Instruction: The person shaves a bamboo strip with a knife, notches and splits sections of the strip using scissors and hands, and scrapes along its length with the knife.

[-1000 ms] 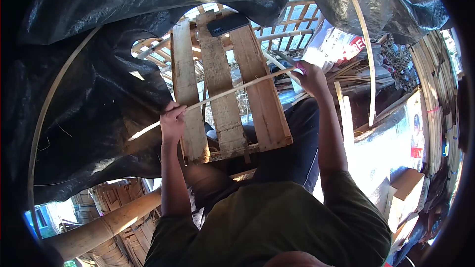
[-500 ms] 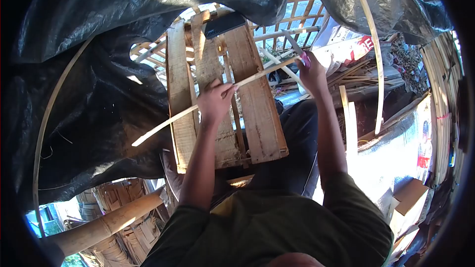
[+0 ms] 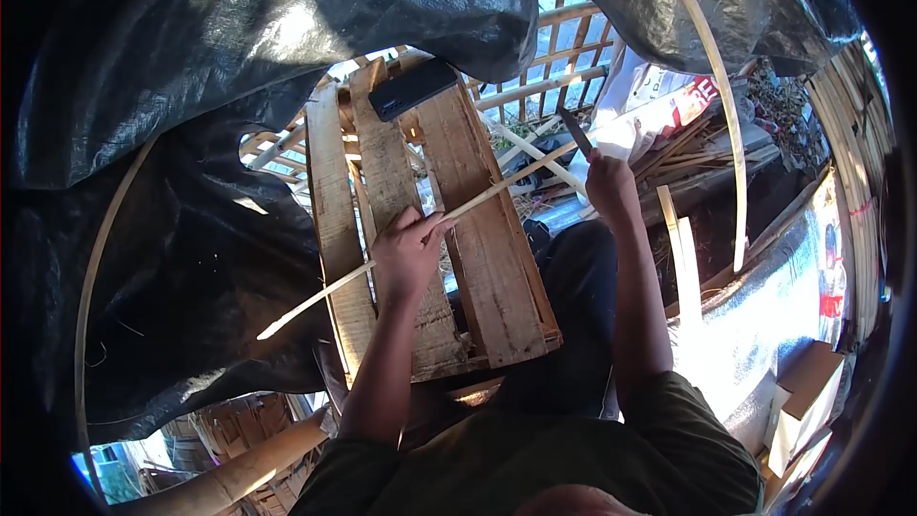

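While left fingers [image 3: 427, 227] pinch a strip [image 3: 487, 195], right fingers [image 3: 600, 175] — curled closed — grip a knife [image 3: 575, 132].

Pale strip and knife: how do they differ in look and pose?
The pale strip is long and light-coloured; the knife is much shorter and dark. The strip slopes up to the picture's right; the knife points up and left. The left hand grips the strip; the right hand holds the knife. Both are slender.
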`<action>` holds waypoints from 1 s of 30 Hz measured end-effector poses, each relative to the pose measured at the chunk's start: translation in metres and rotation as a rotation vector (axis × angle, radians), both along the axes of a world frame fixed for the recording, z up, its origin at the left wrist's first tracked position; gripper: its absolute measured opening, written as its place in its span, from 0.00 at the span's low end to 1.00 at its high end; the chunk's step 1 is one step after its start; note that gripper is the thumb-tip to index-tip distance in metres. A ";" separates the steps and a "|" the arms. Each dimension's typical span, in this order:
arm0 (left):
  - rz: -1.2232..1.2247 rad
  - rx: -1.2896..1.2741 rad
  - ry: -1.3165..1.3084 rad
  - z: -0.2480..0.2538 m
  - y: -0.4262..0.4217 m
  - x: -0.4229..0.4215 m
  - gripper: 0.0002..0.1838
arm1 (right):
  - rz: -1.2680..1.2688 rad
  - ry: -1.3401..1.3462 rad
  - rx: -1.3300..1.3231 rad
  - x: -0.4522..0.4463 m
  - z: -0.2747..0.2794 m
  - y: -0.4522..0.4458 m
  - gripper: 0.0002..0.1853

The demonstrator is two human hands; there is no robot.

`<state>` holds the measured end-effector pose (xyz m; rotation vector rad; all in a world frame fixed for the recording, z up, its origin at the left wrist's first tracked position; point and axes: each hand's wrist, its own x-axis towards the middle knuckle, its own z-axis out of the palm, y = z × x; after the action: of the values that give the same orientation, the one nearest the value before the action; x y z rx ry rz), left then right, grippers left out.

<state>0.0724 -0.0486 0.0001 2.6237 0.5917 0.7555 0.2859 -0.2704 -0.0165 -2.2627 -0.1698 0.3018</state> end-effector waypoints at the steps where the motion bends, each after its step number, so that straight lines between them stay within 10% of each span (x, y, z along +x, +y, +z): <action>1: -0.001 -0.010 -0.006 -0.002 0.000 0.000 0.10 | -0.057 -0.003 0.031 -0.004 -0.004 0.005 0.22; 11: -0.027 -0.003 -0.017 -0.001 0.004 0.000 0.10 | 0.399 -0.613 -0.276 -0.014 -0.068 0.023 0.10; 25: -0.024 0.028 -0.012 -0.007 0.003 -0.009 0.11 | 0.173 0.053 -0.101 -0.017 -0.029 0.034 0.34; 28: -0.070 0.029 -0.036 -0.002 0.003 -0.011 0.11 | -0.260 0.201 0.109 0.003 0.006 0.011 0.32; 29: -0.052 0.014 0.003 0.002 0.002 -0.012 0.12 | 0.132 0.041 -0.145 0.049 -0.081 0.025 0.19; 30: -0.036 -0.002 0.045 0.003 0.001 -0.014 0.13 | 0.181 0.023 -0.161 0.019 -0.057 0.031 0.21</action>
<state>0.0588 -0.0472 0.0033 2.6488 0.5552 0.6867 0.3051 -0.2390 -0.0736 -2.4065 -0.3508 0.4515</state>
